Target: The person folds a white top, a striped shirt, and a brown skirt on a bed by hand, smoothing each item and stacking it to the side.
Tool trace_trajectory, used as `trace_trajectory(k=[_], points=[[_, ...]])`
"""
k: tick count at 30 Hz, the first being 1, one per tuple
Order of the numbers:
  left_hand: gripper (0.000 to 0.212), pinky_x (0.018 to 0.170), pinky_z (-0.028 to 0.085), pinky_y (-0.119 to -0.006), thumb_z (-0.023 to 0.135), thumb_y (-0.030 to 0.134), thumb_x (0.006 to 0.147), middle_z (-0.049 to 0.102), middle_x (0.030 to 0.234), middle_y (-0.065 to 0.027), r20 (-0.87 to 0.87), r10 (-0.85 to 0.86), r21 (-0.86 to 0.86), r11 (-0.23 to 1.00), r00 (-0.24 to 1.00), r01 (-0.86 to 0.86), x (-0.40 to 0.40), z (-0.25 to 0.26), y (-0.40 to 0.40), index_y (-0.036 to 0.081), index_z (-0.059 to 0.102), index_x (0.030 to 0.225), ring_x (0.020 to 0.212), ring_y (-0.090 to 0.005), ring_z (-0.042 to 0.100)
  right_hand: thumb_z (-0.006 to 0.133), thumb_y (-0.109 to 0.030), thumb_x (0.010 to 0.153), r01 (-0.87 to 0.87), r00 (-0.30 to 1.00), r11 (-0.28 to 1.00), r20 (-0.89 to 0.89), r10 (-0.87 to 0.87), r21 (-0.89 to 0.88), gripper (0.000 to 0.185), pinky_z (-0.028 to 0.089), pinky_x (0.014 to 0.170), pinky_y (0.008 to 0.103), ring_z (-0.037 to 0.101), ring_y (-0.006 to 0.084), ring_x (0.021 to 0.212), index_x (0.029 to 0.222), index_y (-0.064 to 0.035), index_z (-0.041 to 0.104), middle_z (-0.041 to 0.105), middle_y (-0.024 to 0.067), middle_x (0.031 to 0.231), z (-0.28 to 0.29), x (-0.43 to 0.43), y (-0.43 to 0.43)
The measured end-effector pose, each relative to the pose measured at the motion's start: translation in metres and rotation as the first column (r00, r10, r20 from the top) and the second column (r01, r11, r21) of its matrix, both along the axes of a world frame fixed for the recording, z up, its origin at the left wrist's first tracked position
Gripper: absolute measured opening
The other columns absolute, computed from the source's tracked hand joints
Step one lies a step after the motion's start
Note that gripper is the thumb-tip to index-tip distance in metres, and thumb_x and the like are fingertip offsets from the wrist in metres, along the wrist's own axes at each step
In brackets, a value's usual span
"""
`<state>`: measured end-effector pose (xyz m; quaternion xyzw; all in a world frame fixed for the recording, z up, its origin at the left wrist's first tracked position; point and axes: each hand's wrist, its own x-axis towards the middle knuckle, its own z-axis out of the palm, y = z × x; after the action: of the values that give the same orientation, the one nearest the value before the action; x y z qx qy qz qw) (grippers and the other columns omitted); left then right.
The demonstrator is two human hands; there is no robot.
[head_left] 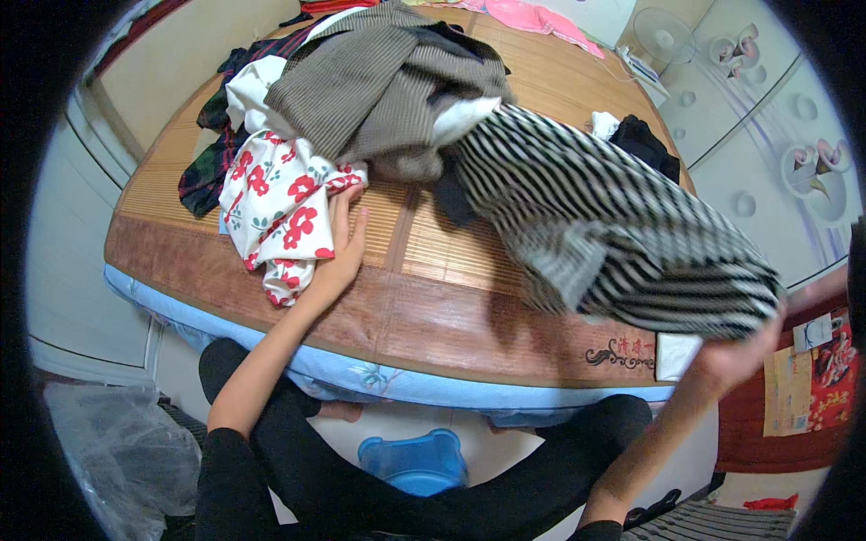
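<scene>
My right hand, blurred, grips one end of a black-and-white striped garment at the bed's right side. The garment stretches taut from the pile to that hand, its lower folds hanging over the mat. My left hand lies against a white cloth with red flowers, fingers apart; its palm side is hidden. Behind it is a heap with a brown corduroy garment on top. White fabric shows between the corduroy and the stripes. A dark plaid cloth pokes out on the left.
The clothes lie on a bamboo mat over a bed with a light blue mattress edge. Black clothing sits at right, pink fabric at the far end. A blue plastic stool stands between my legs; a clear plastic bag is at left.
</scene>
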<state>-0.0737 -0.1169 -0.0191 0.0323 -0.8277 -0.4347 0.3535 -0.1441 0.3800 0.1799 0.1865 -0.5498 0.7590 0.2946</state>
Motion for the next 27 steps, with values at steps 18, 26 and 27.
trace_trajectory(k=[18,26,27], points=[[0.024,0.092,0.045,-0.035,0.066,0.007,0.09,0.056,0.106,-0.0123,0.039,-0.014,-0.118,0.993,0.999,0.019,0.006,0.011,0.012,0.0,0.057,0.11,0.102,-0.0251,0.056,0.051,-0.026,0.103,0.398,0.913,0.895,0.186,-0.365,-0.2,0.027,0.052,0.078,0.0298,0.063,0.0127,0.091,0.102,-0.0012,0.06,0.065,0.0043,0.098,-0.046,-0.02,-0.055],[0.019,0.088,0.045,-0.039,0.066,0.005,0.085,0.056,0.101,-0.014,0.075,-0.039,-0.396,0.916,0.996,0.066,0.021,0.044,0.049,-0.001,0.059,0.102,0.097,-0.0302,0.057,0.043,-0.008,0.09,0.506,0.771,0.586,0.637,0.022,-0.633,0.031,0.055,0.085,0.0459,0.066,0.0301,0.095,0.113,0.0004,0.061,0.067,0.0153,0.11,-0.119,-0.09,0.079],[0.016,0.09,0.043,-0.038,0.065,0.006,0.086,0.057,0.1,-0.0134,0.082,-0.084,-0.371,0.922,0.993,0.109,0.025,0.041,0.061,-0.001,0.059,0.1,0.097,-0.0304,0.056,0.048,-0.007,0.087,0.435,0.836,0.589,0.548,0.016,-0.681,0.024,0.056,0.082,0.0448,0.066,0.0293,0.093,0.107,-0.0001,0.06,0.066,0.0139,0.105,-0.113,-0.09,0.081]])
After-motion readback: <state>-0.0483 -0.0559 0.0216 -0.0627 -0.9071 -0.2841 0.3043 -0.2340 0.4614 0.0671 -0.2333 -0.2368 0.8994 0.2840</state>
